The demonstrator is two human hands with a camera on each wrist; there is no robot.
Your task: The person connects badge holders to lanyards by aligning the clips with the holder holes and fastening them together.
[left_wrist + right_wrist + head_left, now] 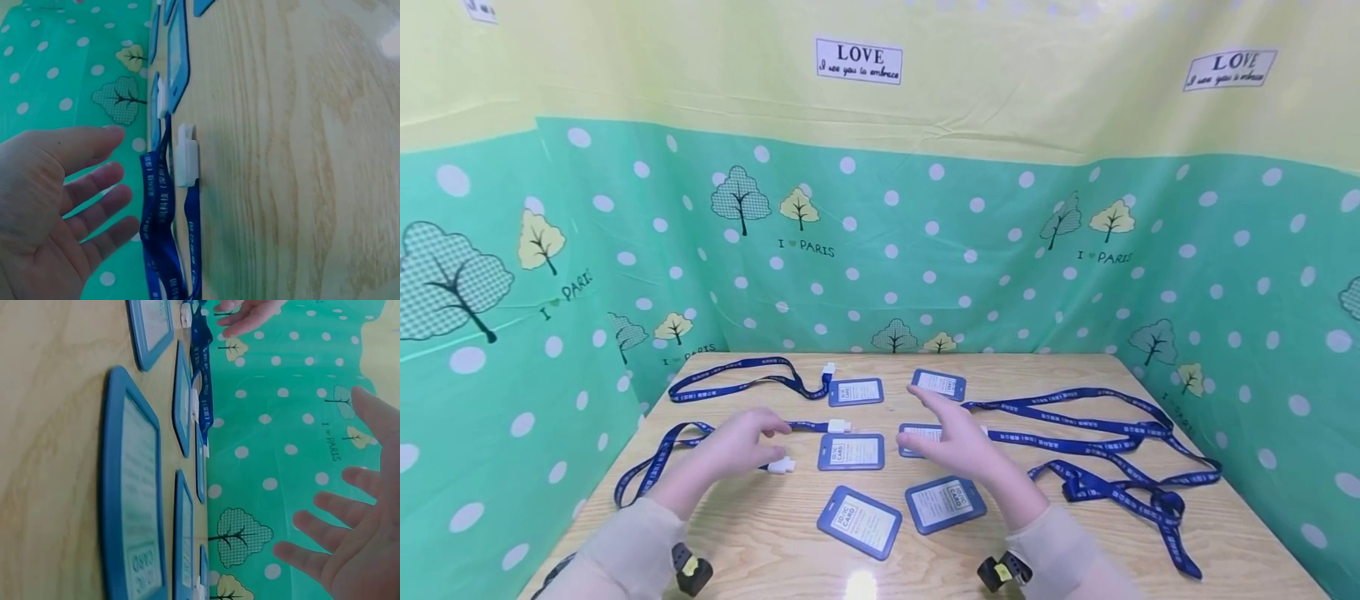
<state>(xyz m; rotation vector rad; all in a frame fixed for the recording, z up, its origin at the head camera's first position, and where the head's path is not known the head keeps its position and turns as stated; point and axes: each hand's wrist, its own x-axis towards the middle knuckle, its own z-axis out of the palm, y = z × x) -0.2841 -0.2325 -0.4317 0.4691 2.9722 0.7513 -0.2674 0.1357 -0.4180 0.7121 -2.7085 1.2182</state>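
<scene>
Lying near left fingers point(103, 210): lanyards point(160, 209)
</scene>
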